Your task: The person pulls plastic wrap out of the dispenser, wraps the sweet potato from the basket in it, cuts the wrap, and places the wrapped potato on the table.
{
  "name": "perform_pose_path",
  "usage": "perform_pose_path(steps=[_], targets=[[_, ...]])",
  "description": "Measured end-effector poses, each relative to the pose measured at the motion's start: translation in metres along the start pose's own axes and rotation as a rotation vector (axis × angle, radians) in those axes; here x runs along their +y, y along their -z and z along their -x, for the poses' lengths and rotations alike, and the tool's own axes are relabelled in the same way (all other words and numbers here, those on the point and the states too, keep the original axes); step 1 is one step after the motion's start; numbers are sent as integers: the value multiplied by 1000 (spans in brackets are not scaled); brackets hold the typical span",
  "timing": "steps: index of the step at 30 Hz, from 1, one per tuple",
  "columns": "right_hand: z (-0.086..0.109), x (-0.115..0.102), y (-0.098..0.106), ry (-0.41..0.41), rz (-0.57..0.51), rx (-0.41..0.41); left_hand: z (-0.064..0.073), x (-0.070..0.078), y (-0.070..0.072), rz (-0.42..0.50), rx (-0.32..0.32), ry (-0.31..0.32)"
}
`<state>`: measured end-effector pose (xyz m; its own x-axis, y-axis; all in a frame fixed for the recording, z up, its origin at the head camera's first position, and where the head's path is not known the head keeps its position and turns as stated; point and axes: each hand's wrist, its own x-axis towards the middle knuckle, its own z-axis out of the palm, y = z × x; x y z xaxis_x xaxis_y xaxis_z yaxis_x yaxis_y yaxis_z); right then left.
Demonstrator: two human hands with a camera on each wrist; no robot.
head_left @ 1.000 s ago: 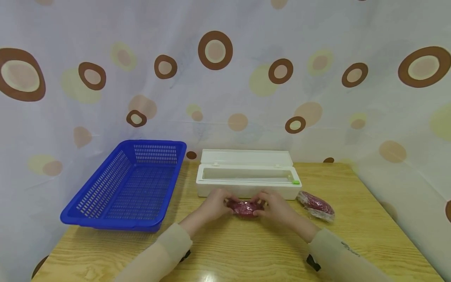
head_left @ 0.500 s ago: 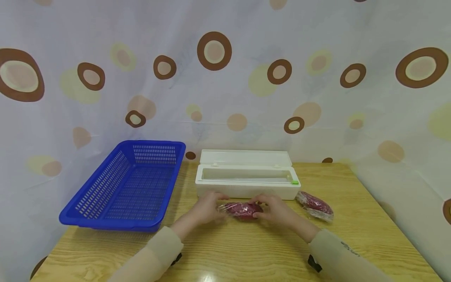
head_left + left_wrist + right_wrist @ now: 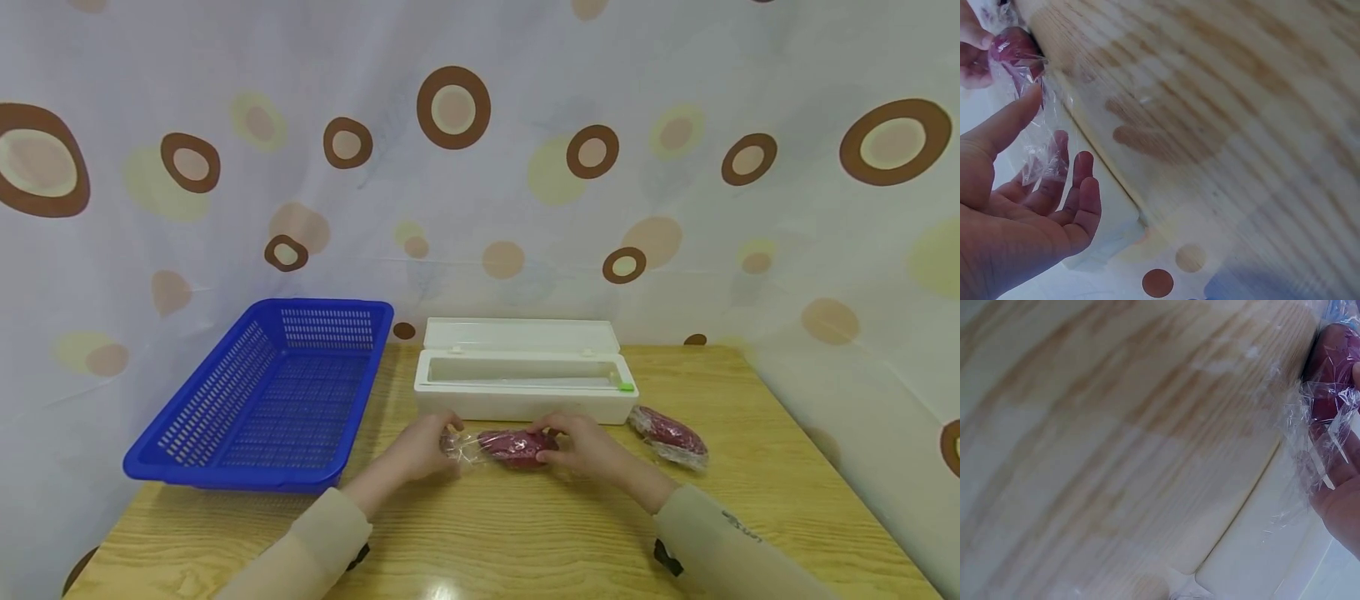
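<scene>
A purplish-red oblong that looks like a sweet potato (image 3: 516,448), wrapped in clear cling film (image 3: 468,448), lies on the table in front of a white box. My right hand (image 3: 581,446) holds its right end between thumb and fingers. The film's loose end reaches left to my left hand (image 3: 422,446). In the left wrist view, this hand's thumb (image 3: 1019,119) and its relaxed fingers (image 3: 1088,200) stand apart, with crinkled film against the fingers. In the right wrist view, loose film also hangs over my right fingers (image 3: 1341,465).
The white box (image 3: 525,406) stands behind the hands, lid raised, with a green piece (image 3: 627,387) at its right end. A second film-wrapped purplish-red oblong (image 3: 670,437) lies to the right. A blue basket (image 3: 341,450) is on the left of the wooden table (image 3: 495,542).
My left hand has moved left off the oblong's left end, and film now spans the space between. My right hand stays at the right end.
</scene>
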<state>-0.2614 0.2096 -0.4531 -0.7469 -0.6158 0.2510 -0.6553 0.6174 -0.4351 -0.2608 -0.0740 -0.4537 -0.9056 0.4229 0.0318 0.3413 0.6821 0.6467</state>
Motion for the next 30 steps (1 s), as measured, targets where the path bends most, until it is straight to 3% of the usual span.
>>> perform_pose_path(steps=[13,30], targets=[[-1,-1,1,-13,-7,-16,-2,12,4,48,94,-58],[-3,-1,1,-19,-10,-26,-20,34,-9,195,51,-96]])
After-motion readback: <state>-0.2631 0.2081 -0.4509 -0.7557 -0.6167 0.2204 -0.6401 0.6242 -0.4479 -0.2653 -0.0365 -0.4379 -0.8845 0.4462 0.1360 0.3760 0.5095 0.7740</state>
